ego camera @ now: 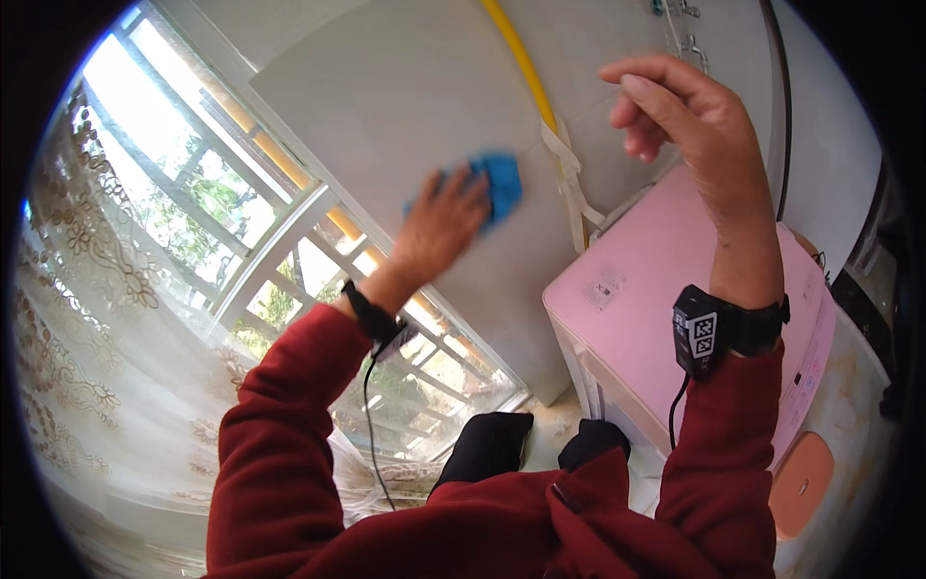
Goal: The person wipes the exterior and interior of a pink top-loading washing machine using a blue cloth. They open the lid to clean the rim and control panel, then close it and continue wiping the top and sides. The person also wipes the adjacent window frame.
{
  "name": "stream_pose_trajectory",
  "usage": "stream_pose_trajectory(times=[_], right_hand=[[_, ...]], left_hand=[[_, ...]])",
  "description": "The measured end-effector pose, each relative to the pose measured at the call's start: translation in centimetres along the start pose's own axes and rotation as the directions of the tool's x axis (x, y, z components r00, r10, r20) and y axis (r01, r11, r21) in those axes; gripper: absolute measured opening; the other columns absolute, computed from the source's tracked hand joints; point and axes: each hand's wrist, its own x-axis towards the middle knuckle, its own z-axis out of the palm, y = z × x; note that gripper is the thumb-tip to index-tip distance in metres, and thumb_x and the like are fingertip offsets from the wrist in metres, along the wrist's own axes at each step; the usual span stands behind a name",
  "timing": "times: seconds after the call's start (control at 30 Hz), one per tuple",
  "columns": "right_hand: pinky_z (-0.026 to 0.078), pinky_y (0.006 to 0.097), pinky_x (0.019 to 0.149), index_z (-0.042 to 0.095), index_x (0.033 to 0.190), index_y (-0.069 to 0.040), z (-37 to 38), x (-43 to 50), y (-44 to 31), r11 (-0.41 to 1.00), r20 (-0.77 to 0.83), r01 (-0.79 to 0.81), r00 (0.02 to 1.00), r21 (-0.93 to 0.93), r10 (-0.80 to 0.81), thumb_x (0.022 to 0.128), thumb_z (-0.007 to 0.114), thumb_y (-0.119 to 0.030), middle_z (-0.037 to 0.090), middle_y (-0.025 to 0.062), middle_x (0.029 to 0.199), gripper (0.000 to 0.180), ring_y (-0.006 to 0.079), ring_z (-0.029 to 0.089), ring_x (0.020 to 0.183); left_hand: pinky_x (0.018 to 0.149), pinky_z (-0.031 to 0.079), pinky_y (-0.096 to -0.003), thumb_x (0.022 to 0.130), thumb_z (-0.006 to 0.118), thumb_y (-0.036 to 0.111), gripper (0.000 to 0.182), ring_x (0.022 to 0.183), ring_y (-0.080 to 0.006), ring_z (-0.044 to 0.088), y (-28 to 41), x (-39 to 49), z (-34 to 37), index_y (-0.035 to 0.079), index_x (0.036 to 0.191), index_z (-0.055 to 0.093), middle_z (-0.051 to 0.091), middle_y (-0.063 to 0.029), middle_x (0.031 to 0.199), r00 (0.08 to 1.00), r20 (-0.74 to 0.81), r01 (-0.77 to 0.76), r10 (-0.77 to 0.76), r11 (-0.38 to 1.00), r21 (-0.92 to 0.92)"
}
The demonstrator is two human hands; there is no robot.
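My left hand (441, 228) is spread over a blue cloth (504, 187) and presses it against the pale wall (405, 87), close to the window frame. Both hand and cloth are blurred. Part of the cloth is hidden under the palm and fingers. My right hand (684, 119) is raised near the wall, above the far edge of a pink-topped appliance (636, 268) that looks like a washing machine. Its fingers are loosely curled, with the index finger stretched out and nothing held.
A yellow pipe (527, 61) runs down the wall, with a pale strap (563, 155) tied round it. Metal taps (694, 54) are at upper right. A barred window (282, 246) and a lace curtain (123, 347) fill the left. An orange stool (801, 485) stands beside the appliance.
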Motion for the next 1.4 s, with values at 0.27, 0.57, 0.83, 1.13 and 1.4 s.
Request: stream_pose_trajectory(times=[0.27, 0.57, 0.83, 1.13, 1.4], right_hand=[[0.044, 0.0204, 0.058, 0.072, 0.110, -0.007, -0.4, -0.1, 0.3, 0.998, -0.004, 0.056, 0.998, 0.019, -0.056, 0.101, 0.059, -0.019, 0.066, -0.0009, 0.078, 0.021, 0.0050, 0.057, 0.064], [0.042, 0.0184, 0.055, 0.072, 0.110, -0.009, 2.2, -0.6, 0.4, 0.996, 0.193, 0.084, 0.978, -0.028, -0.077, 0.102, 0.058, -0.019, 0.066, -0.0019, 0.078, 0.019, 0.0038, 0.057, 0.064], [0.042, 0.0184, 0.059, 0.071, 0.114, -0.008, 2.5, -0.5, 2.0, 0.990, 0.255, -0.006, 0.966, -0.141, 0.042, 0.102, 0.058, -0.018, 0.064, -0.0026, 0.079, 0.020, 0.0035, 0.054, 0.065], [0.042, 0.0173, 0.061, 0.071, 0.117, -0.010, 3.1, 0.3, 2.2, 0.969, 0.384, 0.050, 0.922, -0.241, 0.048, 0.103, 0.057, -0.019, 0.065, -0.0033, 0.081, 0.021, 0.0024, 0.055, 0.068], [0.049, 0.0239, 0.065, 0.072, 0.106, -0.004, 3.4, -4.5, 9.4, 0.881, 0.365, -0.223, 0.847, -0.417, 0.387, 0.096, 0.061, -0.011, 0.068, 0.0002, 0.083, 0.017, 0.0102, 0.060, 0.070]], left_hand=[[0.118, 0.023, -0.0569, 0.087, 0.064, 0.022, 0.029, 0.140, -0.0278, 0.043, -5.1, -0.9, -2.7, 0.019, 0.116, 0.062, 0.055, -0.0033, 0.143, 0.992, -0.103, -0.064, 0.079, 0.989, 0.136], [0.118, 0.025, -0.0579, 0.088, 0.064, 0.019, 0.025, 0.139, -0.0280, 0.044, -1.3, -2.6, -1.9, 0.020, 0.113, 0.063, 0.058, -0.0026, 0.139, 0.998, 0.020, -0.057, 0.055, 0.993, 0.108], [0.117, 0.026, -0.0554, 0.081, 0.075, 0.020, 0.044, 0.146, -0.0214, 0.036, -3.3, -4.9, -1.8, 0.030, 0.122, 0.064, 0.056, 0.0089, 0.143, 0.998, 0.011, 0.060, -0.062, 0.994, 0.095], [0.110, 0.026, -0.0696, 0.090, 0.062, 0.019, 0.023, 0.150, -0.0216, 0.027, 4.4, -9.2, 3.0, 0.025, 0.112, 0.064, 0.049, 0.0070, 0.149, 0.983, 0.026, 0.182, -0.181, 0.971, -0.153], [0.089, 0.049, -0.0422, 0.084, 0.065, 0.007, 0.028, 0.142, -0.0234, 0.041, 9.9, -15.6, 4.6, 0.018, 0.110, 0.066, 0.059, 0.0036, 0.136, 0.977, 0.135, 0.214, -0.167, 0.733, -0.645]])
